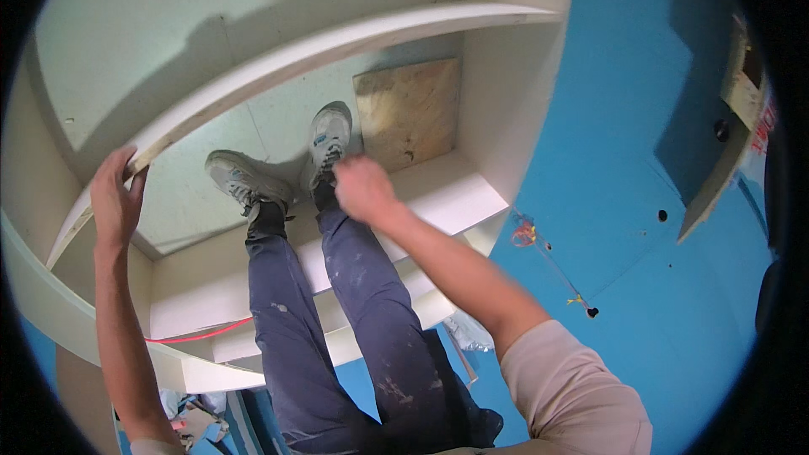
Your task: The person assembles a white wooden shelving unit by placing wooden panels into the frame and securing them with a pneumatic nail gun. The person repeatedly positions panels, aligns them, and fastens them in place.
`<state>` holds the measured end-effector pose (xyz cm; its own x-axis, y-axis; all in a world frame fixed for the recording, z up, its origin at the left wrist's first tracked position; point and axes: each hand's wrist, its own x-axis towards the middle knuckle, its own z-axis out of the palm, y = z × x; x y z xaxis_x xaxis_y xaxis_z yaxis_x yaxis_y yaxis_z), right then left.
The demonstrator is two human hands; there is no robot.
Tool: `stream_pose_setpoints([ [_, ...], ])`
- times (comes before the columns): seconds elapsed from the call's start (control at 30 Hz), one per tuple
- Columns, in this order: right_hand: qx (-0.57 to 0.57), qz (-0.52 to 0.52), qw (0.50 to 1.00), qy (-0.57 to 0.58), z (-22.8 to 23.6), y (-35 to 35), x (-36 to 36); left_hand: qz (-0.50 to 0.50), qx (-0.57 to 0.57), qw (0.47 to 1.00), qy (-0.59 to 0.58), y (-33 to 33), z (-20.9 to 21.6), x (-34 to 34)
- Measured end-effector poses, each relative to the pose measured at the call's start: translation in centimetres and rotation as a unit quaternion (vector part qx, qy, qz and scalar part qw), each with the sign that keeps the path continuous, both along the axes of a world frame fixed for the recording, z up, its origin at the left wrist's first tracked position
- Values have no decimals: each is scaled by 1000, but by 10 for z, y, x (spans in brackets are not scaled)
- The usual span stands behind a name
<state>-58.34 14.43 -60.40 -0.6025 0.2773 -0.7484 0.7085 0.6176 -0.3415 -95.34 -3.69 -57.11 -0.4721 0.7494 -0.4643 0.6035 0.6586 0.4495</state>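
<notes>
Left hand clamped on a curved board, right hand blurred and curled

The person's left hand (pixel 118 200) comes up from the lower left, its bare forearm nearly upright, and takes hold of a long, curved white board with a rough, pale edge (pixel 278 67). Its fingers lie over the board and its thumb is on the inner side, so they are clamped on it near the board's left end. From those fingers the board sweeps away to the right in an arc, passing beyond the right hand's fingers.

The right hand (pixel 366 191) reaches in from the lower right, elbow bent, forearm slanting up and leftward. It is blurred; its fingers look curled together, but I cannot tell whether they hold anything. They hang apart from the board, overlapping in view the ankle of the right one of two scuffed grey lace-up shoes (pixel 330 129).

Just beyond the right fingers and to their right lies a square, brown, wooden-looking panel (pixel 410 105). Well to their right spreads a flat, bright blue surface (pixel 624 126). Far below the left fingers, just right of the forearm, runs a thin red strip (pixel 205 334).
</notes>
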Motion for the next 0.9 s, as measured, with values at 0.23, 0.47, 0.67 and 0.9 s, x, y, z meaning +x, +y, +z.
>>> stream_pose_setpoints([
  [0.23, 166, 208, 955, 130, -170, 36, 61, -70, 17, 997, 38, 40, -31, 19],
  [0.47, 166, 490, 856, -24, -171, 58, 86, -55, -5, 998, 19, 3, -54, -3],
  [0.67, 202, 504, 836, -78, -156, 49, 78, -52, -24, 998, 17, 3, -57, -9],
  [0.9, 80, 390, 911, -109, -28, 112, 108, -109, -8, 991, 81, 16, -44, 9],
])
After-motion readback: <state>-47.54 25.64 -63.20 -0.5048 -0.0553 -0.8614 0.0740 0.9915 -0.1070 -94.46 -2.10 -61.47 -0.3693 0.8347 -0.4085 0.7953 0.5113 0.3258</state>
